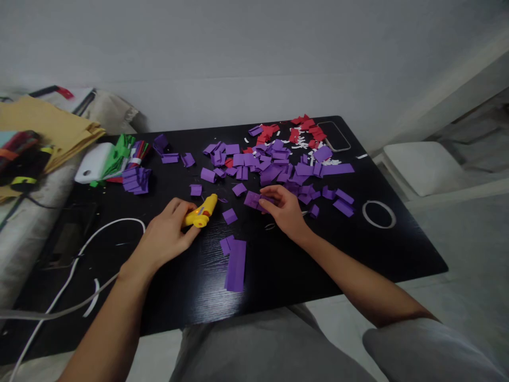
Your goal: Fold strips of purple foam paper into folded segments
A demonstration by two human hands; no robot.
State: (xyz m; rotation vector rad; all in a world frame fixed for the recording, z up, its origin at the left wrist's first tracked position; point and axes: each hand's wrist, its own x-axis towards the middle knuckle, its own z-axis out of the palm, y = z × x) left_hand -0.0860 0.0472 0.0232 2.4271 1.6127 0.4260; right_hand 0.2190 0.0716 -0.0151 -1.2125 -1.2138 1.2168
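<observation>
My left hand [165,233] is wrapped round a yellow hot glue gun [201,213] over the left half of the black table. The gun's narrow end points up and to the right. My right hand [285,211] pinches a purple paper piece [252,200] between thumb and fingers, low over the tabletop. Part of that piece is hidden behind the fingers. A heap of folded purple pieces [274,164] lies just beyond my right hand. Between the hands is a small purple square [229,216], and nearer to me lies a longer purple strip [237,265].
Red pieces [310,126] and white paper scraps lie at the back right. A clear ring [379,214] sits at the right. Green strips [119,154] and a white board [94,163] are at the left. A white cord [75,265] loops beside my left arm. A white stool [423,162] stands beyond the table.
</observation>
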